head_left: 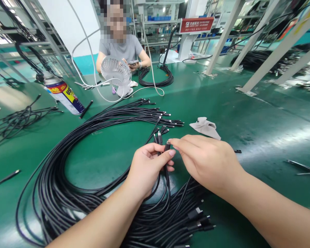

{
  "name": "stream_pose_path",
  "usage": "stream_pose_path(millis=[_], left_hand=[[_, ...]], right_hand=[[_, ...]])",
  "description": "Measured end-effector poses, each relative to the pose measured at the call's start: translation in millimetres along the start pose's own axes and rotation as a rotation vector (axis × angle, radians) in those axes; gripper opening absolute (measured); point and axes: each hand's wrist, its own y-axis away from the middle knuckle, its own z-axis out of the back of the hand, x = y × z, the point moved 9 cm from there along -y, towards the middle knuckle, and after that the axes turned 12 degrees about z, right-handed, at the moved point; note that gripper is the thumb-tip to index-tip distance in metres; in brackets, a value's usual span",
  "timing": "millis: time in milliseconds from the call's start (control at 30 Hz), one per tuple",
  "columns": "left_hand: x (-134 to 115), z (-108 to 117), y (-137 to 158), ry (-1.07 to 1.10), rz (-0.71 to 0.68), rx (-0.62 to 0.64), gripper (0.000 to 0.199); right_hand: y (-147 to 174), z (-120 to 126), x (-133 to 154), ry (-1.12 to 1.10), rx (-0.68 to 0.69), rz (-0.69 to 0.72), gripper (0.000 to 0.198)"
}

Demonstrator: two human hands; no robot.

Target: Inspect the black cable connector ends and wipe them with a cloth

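Observation:
My left hand (151,165) is closed around a black USB cable (167,147), its thumb and fingers just below the plug, which points up and away. My right hand (209,158) is closed, with its fingertips pinched together right at the metal tip of that plug. Whatever lies between those fingertips is hidden. Further cable ends with plugs (159,137) stick up just behind my left fingers. Below and around my hands lies a large looped bundle of black cables (54,179), with one group of plug ends at the upper middle and another at the lower right.
A grey-white cloth (205,127) lies beyond my right hand, and tweezers (303,167) rest at the right. A spray can (64,93) stands at the left near tangled cables (18,120). Across the green table (209,93), a person (120,48) sits behind a small white fan (116,70).

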Motion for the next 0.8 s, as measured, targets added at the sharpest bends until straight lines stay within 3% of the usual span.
stream_pose_path(millis=[267, 533, 800], left_hand=[[0, 0, -1, 0.006, -0.010, 0.011, 0.027], [-1, 0, -1, -0.025, -0.024, 0.022, 0.025], [-2, -3, 0, -0.083, -0.040, 0.100, 0.023]], right_hand=[[-1, 3, -3, -0.043, -0.006, -0.011, 0.028], [6, -21, -30, -0.429, 0.047, -0.271, 0.022], [10, -29, -35, -0.631, 0.078, -0.364, 0.020]])
